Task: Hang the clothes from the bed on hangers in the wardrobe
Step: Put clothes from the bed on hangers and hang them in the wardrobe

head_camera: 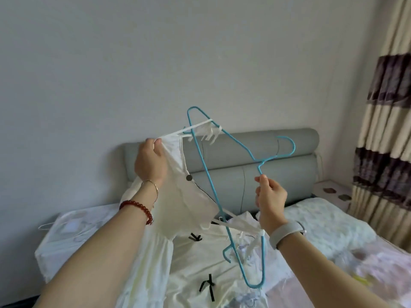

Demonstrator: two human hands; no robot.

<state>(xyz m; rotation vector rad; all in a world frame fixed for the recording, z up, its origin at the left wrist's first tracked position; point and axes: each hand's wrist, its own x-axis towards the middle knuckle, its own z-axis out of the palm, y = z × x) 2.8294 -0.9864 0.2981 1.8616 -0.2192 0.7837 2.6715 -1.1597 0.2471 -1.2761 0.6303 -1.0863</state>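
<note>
**Operator:** Both hands are closed on something. Left hand (150,161), at centre left of the frame, pinches the upper edge of the white dress (178,196) between thumb and curled fingers. Right hand (270,194), at centre right, pinches the neck of the blue hanger (206,174) just under its hook.

**Observer:** Where's the garment overall?

**Operator:** Held up mid-frame in front of the grey headboard (255,170), with its skirt trailing down onto the bed (333,218) in the lower half.

**Observer:** How far along are we?

**Operator:** Partway through dressing the hanger, I'd judge. One strap is looped over the upper shoulder of the hanger, and another strap and some fabric sit at the lower end. The bodice isn't settled yet. The wardrobe isn't in view, so carrying it over and hanging it remains. More pale clothes seem to lie on the bed.

**Observer:** Hanger orientation?

**Operator:** Tilted steeply. Its long axis runs from upper centre down to lower right of centre, nearly on end, with the hook pointing toward the right of the frame.
</note>
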